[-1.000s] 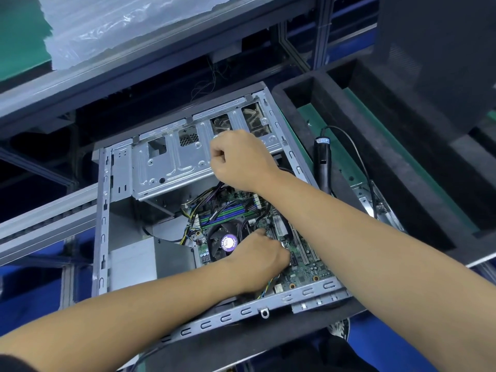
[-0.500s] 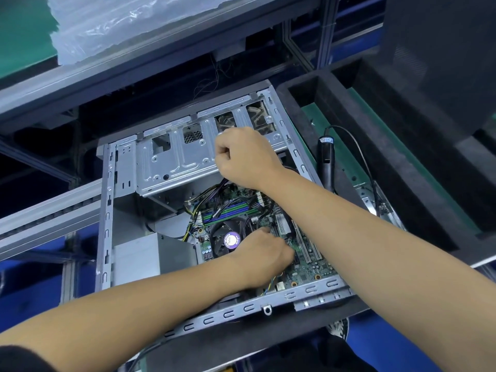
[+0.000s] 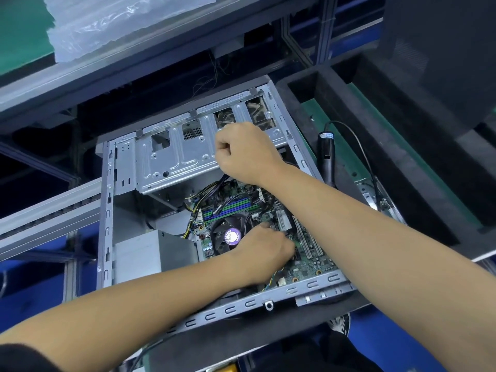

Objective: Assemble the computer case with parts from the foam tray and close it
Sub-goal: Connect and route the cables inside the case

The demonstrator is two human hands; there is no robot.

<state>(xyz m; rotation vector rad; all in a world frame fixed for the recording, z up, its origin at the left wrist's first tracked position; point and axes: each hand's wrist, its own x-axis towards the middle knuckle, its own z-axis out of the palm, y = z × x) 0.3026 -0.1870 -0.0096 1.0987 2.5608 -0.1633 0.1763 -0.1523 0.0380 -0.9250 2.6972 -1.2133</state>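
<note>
The open grey computer case (image 3: 107, 210) lies on its side in front of me. My right hand (image 3: 247, 151) is a fist with knuckles up at the lower edge of the metal drive cage (image 3: 174, 157), gripping it; black cables run out from under it. My left hand (image 3: 264, 251) reaches into the case, fingers curled down onto the motherboard (image 3: 314, 261) just right of the CPU fan (image 3: 228, 237). Its fingertips are hidden. The black foam tray (image 3: 402, 162) stands to the right of the case.
An electric screwdriver (image 3: 326, 151) with its cord lies between case and foam tray. The power supply box (image 3: 137, 253) fills the case's near left corner. A dark panel (image 3: 442, 49) stands at the far right. Clear plastic bags (image 3: 107, 22) lie on the shelf behind.
Both hands stay where they were, right on the drive cage and left on the motherboard. Only the view has shifted slightly.
</note>
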